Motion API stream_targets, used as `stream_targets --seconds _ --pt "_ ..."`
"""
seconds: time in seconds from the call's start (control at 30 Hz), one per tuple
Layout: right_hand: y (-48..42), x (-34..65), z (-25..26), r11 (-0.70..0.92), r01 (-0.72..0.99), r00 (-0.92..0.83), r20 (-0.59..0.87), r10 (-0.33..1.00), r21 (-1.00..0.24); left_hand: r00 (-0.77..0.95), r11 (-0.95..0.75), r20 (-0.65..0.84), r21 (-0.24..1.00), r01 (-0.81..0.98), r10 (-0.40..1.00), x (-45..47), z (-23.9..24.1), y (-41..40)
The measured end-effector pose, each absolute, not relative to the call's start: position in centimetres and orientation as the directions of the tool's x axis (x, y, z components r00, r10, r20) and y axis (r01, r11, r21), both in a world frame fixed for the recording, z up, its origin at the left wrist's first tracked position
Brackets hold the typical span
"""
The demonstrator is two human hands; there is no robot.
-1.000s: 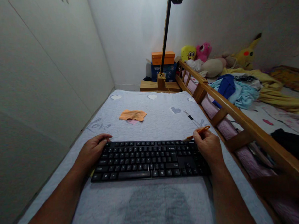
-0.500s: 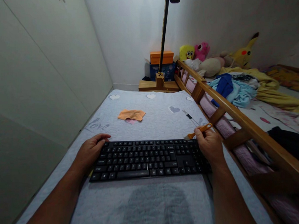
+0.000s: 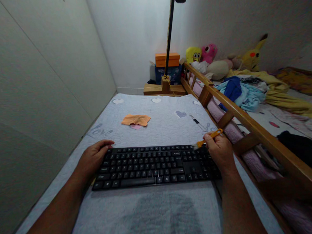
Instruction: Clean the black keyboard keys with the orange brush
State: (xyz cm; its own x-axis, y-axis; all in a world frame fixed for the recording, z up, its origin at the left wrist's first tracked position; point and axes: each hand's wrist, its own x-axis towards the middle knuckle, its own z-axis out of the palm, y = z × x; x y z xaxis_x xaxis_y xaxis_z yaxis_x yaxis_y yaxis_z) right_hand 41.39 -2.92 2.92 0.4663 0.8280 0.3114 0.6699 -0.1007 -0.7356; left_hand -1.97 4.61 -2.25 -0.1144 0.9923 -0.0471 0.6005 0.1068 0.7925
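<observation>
A black keyboard point(image 3: 147, 166) lies across the bed in front of me, its keys facing up. My left hand point(image 3: 96, 155) grips the keyboard's upper left corner, the thumb along its edge. Pinched in my right hand point(image 3: 218, 149) is a small brush point(image 3: 207, 137) with an orange handle. The brush's pale bristles reach the top row of keys toward the right. My right hand covers part of the keyboard's right end. Beyond the keyboard, an orange cloth point(image 3: 136, 119) rests on a pink patch.
A thin wire tool with a black middle point(image 3: 196, 121) lies on the quilt point(image 3: 164, 130). A wooden rail point(image 3: 248, 124) runs along the right, with clothes point(image 3: 237, 90) and plush toys beyond. A pale cabinet point(image 3: 42, 83) stands left; boxes point(image 3: 167, 60) and a pole point(image 3: 170, 34) are at the back.
The brush in my right hand has moved slightly, its bristles now over the keys instead of behind the keyboard's back edge. My left hand keeps its hold.
</observation>
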Motion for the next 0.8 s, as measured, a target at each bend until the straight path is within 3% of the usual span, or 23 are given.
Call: stream_targets --seconds 0.8 --pt "-3.20 41.40 2.98 -0.089 0.673 0.451 0.311 0.836 -0.735 -0.115 0.130 -0.075 0.791 0.599 0.991 -1.95 -2.20 4.42"
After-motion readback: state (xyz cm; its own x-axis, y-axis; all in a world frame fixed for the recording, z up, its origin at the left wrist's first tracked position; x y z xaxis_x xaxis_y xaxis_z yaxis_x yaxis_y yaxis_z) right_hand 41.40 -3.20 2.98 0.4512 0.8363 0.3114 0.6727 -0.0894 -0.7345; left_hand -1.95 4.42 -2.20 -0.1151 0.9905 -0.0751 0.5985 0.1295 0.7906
